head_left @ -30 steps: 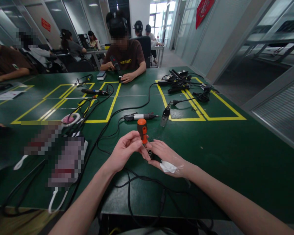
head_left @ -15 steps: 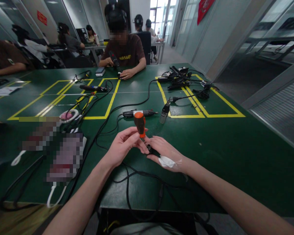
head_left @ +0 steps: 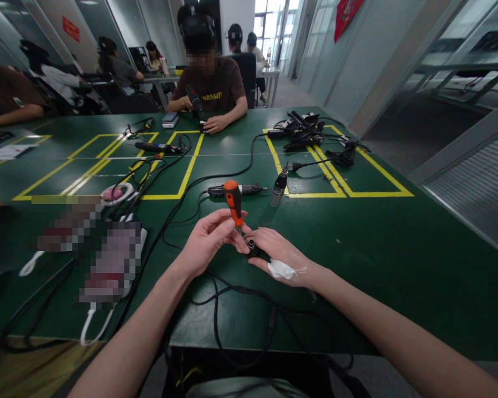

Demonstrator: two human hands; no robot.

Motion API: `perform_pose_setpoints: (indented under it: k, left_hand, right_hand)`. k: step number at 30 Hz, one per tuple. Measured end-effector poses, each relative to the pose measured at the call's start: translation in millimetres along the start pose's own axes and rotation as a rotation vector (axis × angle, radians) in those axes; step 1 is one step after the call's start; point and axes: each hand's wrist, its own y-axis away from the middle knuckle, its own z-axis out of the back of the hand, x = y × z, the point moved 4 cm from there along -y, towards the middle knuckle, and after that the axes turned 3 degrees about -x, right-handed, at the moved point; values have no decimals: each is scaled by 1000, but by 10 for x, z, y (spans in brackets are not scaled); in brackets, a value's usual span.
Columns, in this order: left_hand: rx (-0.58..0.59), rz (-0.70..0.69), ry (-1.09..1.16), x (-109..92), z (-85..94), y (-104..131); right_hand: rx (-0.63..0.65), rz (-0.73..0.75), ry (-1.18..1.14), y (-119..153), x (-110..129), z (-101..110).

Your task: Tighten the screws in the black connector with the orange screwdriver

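My left hand (head_left: 207,243) is closed in a pinch round the lower part of a screwdriver (head_left: 233,202), whose orange-and-black handle points up and leans slightly left. Its tip is hidden among my fingers. On the table, my right hand (head_left: 280,251), with a white dressing near the wrist, is closed on a small black cylindrical part (head_left: 252,250) with a metal ring on top. The left fingertips touch this part or lie right beside it. Beyond my hands lies an electric screwdriver (head_left: 240,190). Right of it stands a black-and-grey tapered piece (head_left: 279,188) with a metal tip.
Black cables (head_left: 240,290) loop across the green table in front of me. Two blurred phone-like devices (head_left: 112,260) with white cords lie at left. A pile of black tools and cords (head_left: 302,130) sits back right. Opposite, a co-worker (head_left: 211,88) holds a dark power tool.
The screwdriver handle has shifted slightly up and left and appears turned, showing more orange. Both hands keep their places on the screwdriver and the small black part.
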Motion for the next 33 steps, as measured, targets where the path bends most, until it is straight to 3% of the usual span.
perform_pose_setpoints:
  k: [33]
  left_hand:
    - [1,-19,11,-6,26,-9]
  right_hand:
    - [-8,2,-23,-11,-3,-3]
